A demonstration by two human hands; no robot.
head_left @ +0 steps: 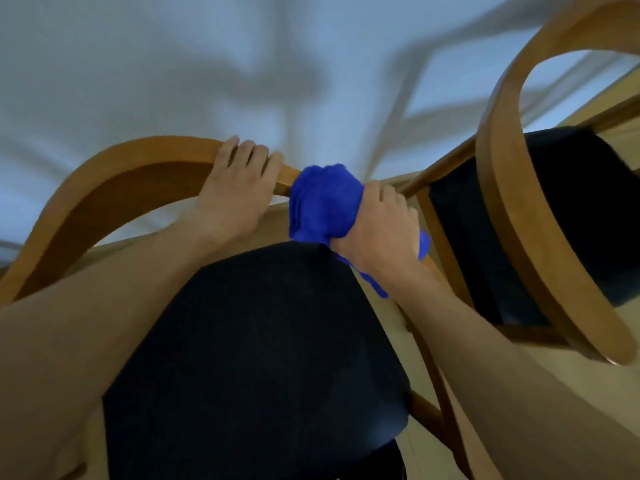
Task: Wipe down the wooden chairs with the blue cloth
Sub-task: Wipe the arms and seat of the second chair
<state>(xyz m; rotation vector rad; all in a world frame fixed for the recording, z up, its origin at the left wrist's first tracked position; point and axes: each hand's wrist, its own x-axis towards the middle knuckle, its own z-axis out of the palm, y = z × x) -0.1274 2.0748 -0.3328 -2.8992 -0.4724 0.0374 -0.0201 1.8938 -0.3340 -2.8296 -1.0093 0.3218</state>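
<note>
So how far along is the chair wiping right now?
Nothing shows as finished; wiped wood looks no different here. In hand: the right hand grips the blue cloth wrapped over the near chair's curved backrest rail, while the left hand holds that rail. Left: the second wooden chair on the right, untouched.

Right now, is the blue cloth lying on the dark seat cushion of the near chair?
No: the right hand holds the blue cloth bunched around the chair's curved wooden back rail, above the seat.

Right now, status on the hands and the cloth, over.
Left hand grips the chair's curved back rail. Right hand clamps blue cloth around that rail. Second chair close right.
</note>
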